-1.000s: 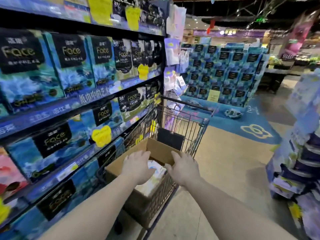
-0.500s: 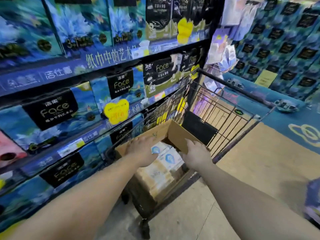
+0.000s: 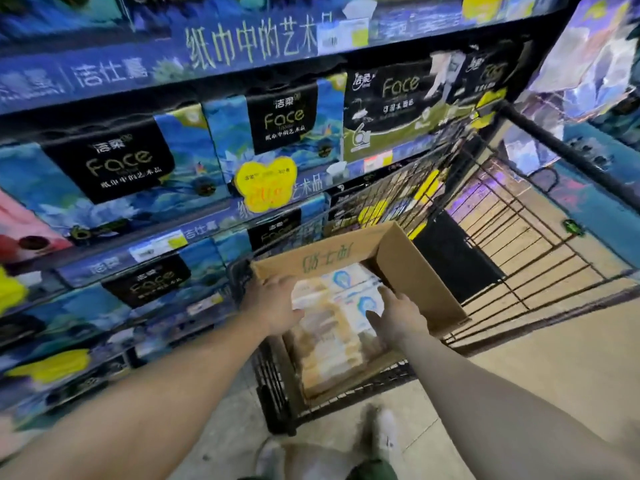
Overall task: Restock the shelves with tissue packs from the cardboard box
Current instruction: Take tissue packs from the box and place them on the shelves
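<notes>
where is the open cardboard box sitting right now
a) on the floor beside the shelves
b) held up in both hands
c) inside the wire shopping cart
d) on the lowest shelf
c, the cardboard box sits inside the wire shopping cart, whose mesh shows around it, while both hands reach into it toward the tissue packs.

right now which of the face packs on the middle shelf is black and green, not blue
The Face pack at the right end of the middle shelf, just above the cart: black front with a green lower band. The two packs left of it are blue with black labels.
</notes>
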`<state>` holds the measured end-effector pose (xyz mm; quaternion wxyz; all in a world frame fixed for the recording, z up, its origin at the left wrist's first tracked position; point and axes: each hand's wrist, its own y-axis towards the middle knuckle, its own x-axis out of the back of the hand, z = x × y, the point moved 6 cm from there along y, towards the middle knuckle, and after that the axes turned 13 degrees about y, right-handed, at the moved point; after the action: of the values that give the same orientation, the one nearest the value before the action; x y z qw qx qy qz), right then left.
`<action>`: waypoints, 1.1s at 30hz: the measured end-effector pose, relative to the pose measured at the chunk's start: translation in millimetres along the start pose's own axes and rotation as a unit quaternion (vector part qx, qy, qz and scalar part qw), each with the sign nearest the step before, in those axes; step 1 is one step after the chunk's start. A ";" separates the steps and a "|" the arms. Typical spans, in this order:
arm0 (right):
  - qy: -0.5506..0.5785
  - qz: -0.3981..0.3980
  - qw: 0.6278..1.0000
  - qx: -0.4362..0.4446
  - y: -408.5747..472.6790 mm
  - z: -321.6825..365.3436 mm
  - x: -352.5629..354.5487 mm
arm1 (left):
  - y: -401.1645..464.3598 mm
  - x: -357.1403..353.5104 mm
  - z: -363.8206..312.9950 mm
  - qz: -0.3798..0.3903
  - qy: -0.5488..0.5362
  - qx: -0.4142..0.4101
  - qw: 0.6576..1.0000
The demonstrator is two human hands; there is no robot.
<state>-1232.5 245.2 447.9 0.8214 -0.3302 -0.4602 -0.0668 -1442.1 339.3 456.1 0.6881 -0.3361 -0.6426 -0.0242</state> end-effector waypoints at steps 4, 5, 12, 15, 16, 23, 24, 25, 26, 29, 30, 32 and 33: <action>-0.014 0.055 0.998 0.030 31.6 -17.1 -9.2 | 6.7 -27.6 -20.4 0.046 -0.040 0.069 0.996; -0.018 0.069 0.997 0.037 40.7 -21.9 -10.2 | 9.0 -33.3 -26.7 0.051 -0.056 0.090 0.993; -0.010 0.178 0.982 0.067 91.7 -44.9 -35.0 | 21.2 -90.1 -66.9 0.104 -0.211 0.220 0.947; 0.024 0.220 0.973 0.065 100.4 -49.0 -63.3 | 22.4 -114.2 -68.0 0.069 -0.315 0.320 0.891; 0.035 0.233 0.970 0.059 102.0 -49.4 -74.4 | 21.7 -123.5 -67.2 0.071 -0.345 0.355 0.866; 0.117 0.264 0.957 -0.030 112.5 -52.2 -140.4 | 30.2 -174.2 -65.4 0.082 -0.432 0.468 0.767; 0.131 0.259 0.956 -0.042 113.8 -52.8 -143.5 | 31.4 -175.7 -66.0 0.075 -0.439 0.470 0.762; 0.150 0.255 0.954 -0.054 115.3 -53.1 -145.1 | 32.7 -176.6 -65.7 0.068 -0.442 0.471 0.760; 0.166 0.255 0.950 -0.067 117.0 -54.1 -146.5 | 34.0 -178.1 -65.6 0.067 -0.445 0.471 0.758; 0.177 0.262 0.945 -0.083 123.8 -53.7 -144.3 | 35.5 -181.7 -64.1 0.074 -0.449 0.471 0.756; 0.170 0.269 0.944 -0.088 125.7 -53.9 -143.9 | 35.4 -183.2 -64.2 0.086 -0.450 0.469 0.755; 0.157 0.290 0.939 -0.098 126.9 -54.7 -141.7 | 36.5 -184.2 -65.1 0.097 -0.454 0.458 0.758; 0.164 0.297 0.935 -0.106 126.9 -56.6 -140.5 | 37.0 -183.5 -66.3 0.096 -0.460 0.453 0.757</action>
<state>-1219.5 281.8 254.2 0.8282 -0.5212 -0.1903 0.0781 -1399.1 262.0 278.3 0.3804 -0.0152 -0.7821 0.4933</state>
